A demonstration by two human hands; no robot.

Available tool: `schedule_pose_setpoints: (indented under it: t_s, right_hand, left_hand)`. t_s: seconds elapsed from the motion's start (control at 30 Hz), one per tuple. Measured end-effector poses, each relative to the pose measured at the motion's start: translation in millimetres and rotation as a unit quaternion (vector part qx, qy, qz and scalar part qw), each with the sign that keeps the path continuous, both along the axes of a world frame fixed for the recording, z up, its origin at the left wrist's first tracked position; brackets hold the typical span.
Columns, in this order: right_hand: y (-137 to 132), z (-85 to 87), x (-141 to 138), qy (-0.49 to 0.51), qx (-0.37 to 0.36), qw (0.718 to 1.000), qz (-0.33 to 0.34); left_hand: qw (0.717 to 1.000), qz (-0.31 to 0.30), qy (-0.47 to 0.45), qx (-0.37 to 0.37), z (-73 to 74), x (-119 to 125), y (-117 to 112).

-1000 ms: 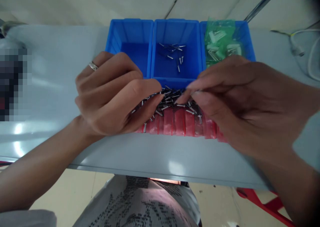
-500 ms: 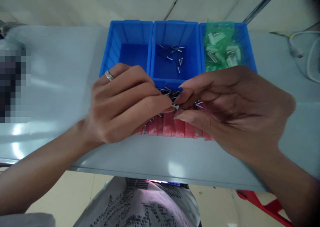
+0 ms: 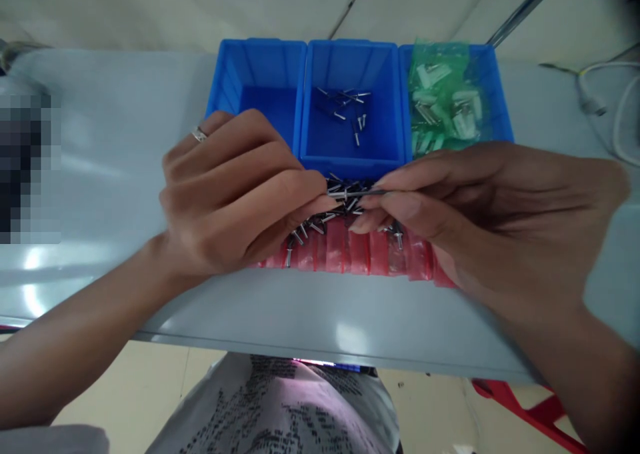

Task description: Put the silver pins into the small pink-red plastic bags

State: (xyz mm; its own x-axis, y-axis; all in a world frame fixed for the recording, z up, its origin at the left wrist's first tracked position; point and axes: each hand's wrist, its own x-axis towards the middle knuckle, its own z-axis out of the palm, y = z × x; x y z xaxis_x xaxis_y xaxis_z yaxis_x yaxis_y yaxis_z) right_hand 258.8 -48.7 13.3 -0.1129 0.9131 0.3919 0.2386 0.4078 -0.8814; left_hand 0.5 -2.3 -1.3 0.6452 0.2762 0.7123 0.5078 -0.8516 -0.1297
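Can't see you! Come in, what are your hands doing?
Left hand: fingers on a heap of small silver metal pins. Right hand: fingers pinching one pin. Heap sits on red plastic packets, against a blue plastic bin.

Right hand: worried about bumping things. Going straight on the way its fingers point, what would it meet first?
Likely the metal pins at its fingers, then the left hand; depth unclear.

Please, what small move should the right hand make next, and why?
Probably the right hand should lift the metal pin it seems to pinch and drop it into the middle blue bin. That bin already holds similar pins, and it sits just behind the loose pile on the red plastic bags.
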Motion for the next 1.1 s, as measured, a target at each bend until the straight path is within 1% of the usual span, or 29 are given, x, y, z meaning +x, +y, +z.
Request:
schedule_pose_setpoints:
  t_s: [0.1, 0.17, 0.2, 0.27, 0.33, 0.37, 0.4, 0.43, 0.47, 0.5, 0.53, 0.57, 0.6, 0.63, 0.73, 0.87, 1.0, 1.1]
  right_hand:
    - [3, -0.7, 0, 0.017, -0.022, 0.999, -0.015]
    - [8, -1.1, 0, 0.037, -0.031, 0.999, -0.01]
    - [11, -1.1, 1, 0.054, -0.026, 0.998, 0.002]
    - [16, -0.5, 4, 0.083, -0.004, 0.995, 0.055]
    - [19, 0.6, 10, 0.085, 0.016, 0.993, 0.085]
    - [19, 1.0, 13, 0.053, 0.031, 0.995, 0.084]
    - [19, 0.9, 17, -0.009, 0.061, 0.995, 0.083]
    - [19, 0.2, 20, -0.097, 0.108, 0.986, 0.082]
    - [19, -1.4, 22, -0.197, 0.17, 0.962, 0.083]
    - [20, -3.7, 24, -0.294, 0.234, 0.922, 0.094]
    - [20, -6.7, 25, -0.37, 0.286, 0.877, 0.109]
    - [21, -10.0, 26, -0.416, 0.318, 0.843, 0.123]
    - [21, -13.4, 25, -0.435, 0.33, 0.828, 0.131]
    - [21, -16.3, 24, -0.438, 0.327, 0.826, 0.137]
    - [21, -21.1, 22, -0.407, 0.313, 0.846, 0.144]
    - [18, -18.4, 21, -0.391, 0.315, 0.855, 0.13]
    - [18, -14.5, 23, -0.386, 0.329, 0.856, 0.096]
    - [20, -14.2, 26, -0.407, 0.34, 0.844, 0.081]
  left_hand:
    - [0.999, 0.017, -0.032, -0.03, 0.4, 1, -3]
    - [0.996, 0.038, -0.062, -0.049, 2.3, 1, -5]
    - [0.993, 0.058, -0.081, -0.055, 3.3, 1, -6]
    - [0.989, 0.089, -0.106, -0.061, 4.3, 0, -5]
    - [0.989, 0.083, -0.112, -0.041, 3.7, 0, -3]
    - [0.99, 0.079, -0.109, -0.035, 3.0, -1, -1]
    - [0.991, 0.077, -0.1, -0.035, 2.2, -1, 0]
    - [0.993, 0.071, -0.092, -0.032, 1.6, -1, 2]
    - [0.993, 0.069, -0.088, -0.029, 1.2, -1, 3]
    - [0.994, 0.066, -0.084, -0.027, 1.0, -2, 3]
    - [0.995, 0.06, -0.08, -0.021, 1.0, -2, 4]
    - [0.996, 0.053, -0.075, -0.013, 1.2, -3, 4]
    - [0.997, 0.044, -0.067, -0.004, 1.5, -4, 5]
    - [0.998, 0.038, -0.057, 0.0, 1.8, -5, 5]
    - [0.999, 0.029, -0.032, 0.008, 2.1, -7, 7]
    - [0.998, 0.024, -0.044, 0.041, 0.2, -5, 8]
    - [0.997, 0.045, -0.051, 0.032, -1.6, -2, 8]
    - [0.997, 0.049, -0.052, 0.026, -1.6, -2, 9]
